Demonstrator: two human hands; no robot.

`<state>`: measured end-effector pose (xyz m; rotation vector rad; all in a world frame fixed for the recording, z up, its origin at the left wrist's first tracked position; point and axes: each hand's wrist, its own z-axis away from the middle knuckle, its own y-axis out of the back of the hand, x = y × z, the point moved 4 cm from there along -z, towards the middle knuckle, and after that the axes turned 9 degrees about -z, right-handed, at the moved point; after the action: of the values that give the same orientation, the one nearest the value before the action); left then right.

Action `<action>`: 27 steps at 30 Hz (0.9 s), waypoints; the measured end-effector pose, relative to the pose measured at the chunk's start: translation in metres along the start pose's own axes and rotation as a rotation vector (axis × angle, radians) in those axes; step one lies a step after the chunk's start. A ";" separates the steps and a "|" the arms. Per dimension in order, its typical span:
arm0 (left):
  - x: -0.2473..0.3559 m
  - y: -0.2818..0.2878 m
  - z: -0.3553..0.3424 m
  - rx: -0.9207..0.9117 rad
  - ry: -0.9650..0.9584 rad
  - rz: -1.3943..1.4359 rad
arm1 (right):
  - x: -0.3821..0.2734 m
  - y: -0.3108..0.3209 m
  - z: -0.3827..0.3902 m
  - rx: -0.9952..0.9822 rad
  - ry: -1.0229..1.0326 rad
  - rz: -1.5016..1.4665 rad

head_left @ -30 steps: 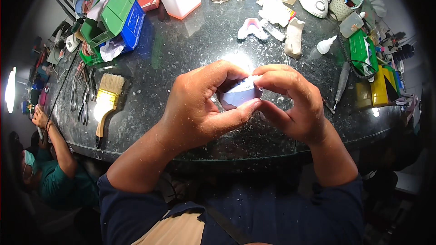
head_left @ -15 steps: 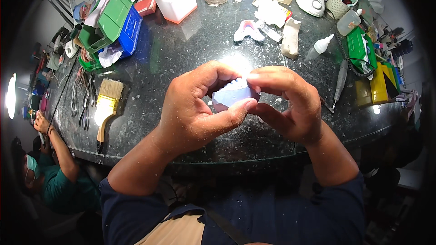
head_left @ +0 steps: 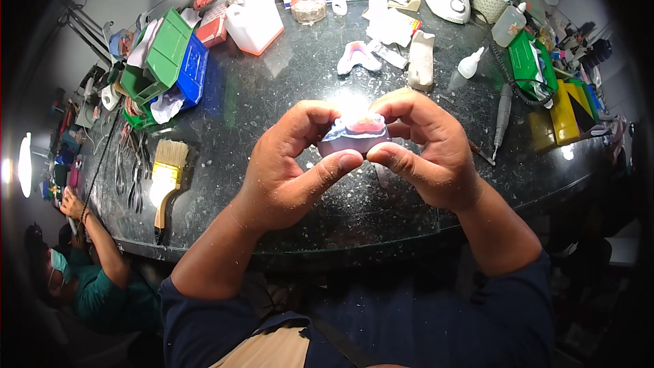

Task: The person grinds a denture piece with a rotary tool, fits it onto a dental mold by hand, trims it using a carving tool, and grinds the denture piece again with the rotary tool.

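Note:
Both hands grip a pale bluish-violet dental model [head_left: 353, 142] in front of me, above the bench. My left hand [head_left: 283, 167] is closed round its left side, thumb along the near face. My right hand [head_left: 436, 157] holds the right side, with its thumb tip close to the left one. A pinkish, shiny part shows on top of the model, partly washed out by glare. Beyond my hands lies a pink-and-white horseshoe-shaped dental piece [head_left: 359, 58]. Pale dust specks cover my hands and the dark bench top [head_left: 320, 221].
On the left are a flat brush [head_left: 167, 174], metal hand tools [head_left: 136, 187] and green and blue bins [head_left: 192, 71]. To the right lie a corded handpiece [head_left: 503, 116], a dropper bottle [head_left: 471, 63] and a whitish block [head_left: 421, 61]. A co-worker's hand [head_left: 71, 204] is at far left.
The model has been turned between my hands, so its pinkish top now faces me. My right thumb has come down onto its near face beside the left thumb. The view has shifted slightly.

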<state>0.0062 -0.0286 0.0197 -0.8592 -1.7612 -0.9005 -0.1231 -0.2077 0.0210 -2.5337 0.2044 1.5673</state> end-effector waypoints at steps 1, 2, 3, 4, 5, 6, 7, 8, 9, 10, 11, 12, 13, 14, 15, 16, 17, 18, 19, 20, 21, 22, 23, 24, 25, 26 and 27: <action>-0.001 0.001 0.000 -0.005 0.000 -0.002 | -0.002 -0.001 0.001 0.005 0.002 -0.001; -0.001 0.002 0.001 -0.020 0.001 -0.009 | -0.002 -0.003 0.002 0.003 -0.057 -0.049; -0.002 0.002 0.001 -0.033 0.003 -0.017 | -0.001 -0.004 0.003 0.001 -0.116 -0.097; -0.001 0.002 0.001 -0.037 0.005 -0.018 | 0.000 -0.003 0.003 0.005 -0.116 -0.100; 0.001 0.001 0.001 -0.058 0.010 0.002 | 0.001 -0.003 0.003 -0.013 -0.110 -0.108; 0.001 0.000 0.000 -0.078 0.015 0.023 | 0.001 -0.003 0.004 -0.032 -0.105 -0.117; 0.001 0.000 0.001 -0.081 0.016 0.024 | 0.001 -0.003 0.005 -0.028 -0.106 -0.117; 0.000 0.000 0.002 -0.099 0.039 0.063 | 0.000 -0.005 0.006 -0.038 -0.137 -0.155; -0.001 -0.001 0.002 -0.116 0.061 0.103 | 0.000 -0.006 0.006 -0.048 -0.168 -0.192; -0.002 -0.001 0.002 -0.119 0.061 0.102 | 0.000 -0.006 0.006 -0.046 -0.166 -0.192; -0.004 -0.001 0.002 -0.114 0.086 0.149 | 0.001 -0.006 0.006 -0.039 -0.202 -0.243; -0.006 -0.001 0.001 -0.110 0.110 0.195 | 0.003 -0.007 0.006 -0.033 -0.237 -0.294; -0.007 -0.001 0.001 -0.110 0.108 0.192 | 0.005 -0.005 0.005 -0.033 -0.233 -0.294; -0.009 -0.001 0.000 -0.124 0.121 0.278 | 0.008 -0.003 0.005 -0.074 -0.226 -0.279; -0.010 -0.002 -0.001 -0.137 0.133 0.363 | 0.010 -0.002 0.005 -0.114 -0.219 -0.263; -0.007 -0.002 -0.003 -0.137 0.131 0.362 | 0.010 -0.002 0.006 -0.115 -0.218 -0.263; -0.004 -0.003 -0.005 -0.126 0.148 0.379 | 0.009 -0.002 0.006 -0.094 -0.218 -0.299; -0.002 -0.003 -0.006 -0.115 0.164 0.397 | 0.009 -0.001 0.006 -0.074 -0.218 -0.335; -0.003 -0.002 -0.006 -0.114 0.164 0.397 | 0.007 -0.002 0.007 -0.075 -0.218 -0.335; -0.005 0.000 -0.005 -0.136 0.173 0.395 | 0.003 -0.003 0.006 -0.056 -0.219 -0.323; -0.007 0.001 -0.004 -0.158 0.182 0.392 | 0.001 -0.003 0.006 -0.037 -0.221 -0.312; -0.007 0.003 -0.004 -0.157 0.183 0.392 | 0.002 -0.003 0.007 -0.039 -0.221 -0.313; -0.007 0.003 -0.004 -0.169 0.190 0.365 | 0.003 -0.004 0.008 -0.036 -0.233 -0.300; -0.008 0.003 -0.003 -0.182 0.197 0.338 | 0.004 -0.004 0.009 -0.033 -0.245 -0.288; -0.007 0.003 -0.003 -0.183 0.199 0.339 | 0.003 -0.003 0.008 -0.031 -0.247 -0.289; -0.006 0.003 -0.003 -0.190 0.208 0.333 | 0.002 -0.003 0.007 -0.054 -0.249 -0.279; -0.006 0.002 -0.002 -0.196 0.216 0.327 | 0.001 -0.003 0.007 -0.076 -0.251 -0.269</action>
<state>0.0108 -0.0305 0.0148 -1.0968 -1.3155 -0.9178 -0.1280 -0.2038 0.0172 -2.2691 -0.2208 1.7856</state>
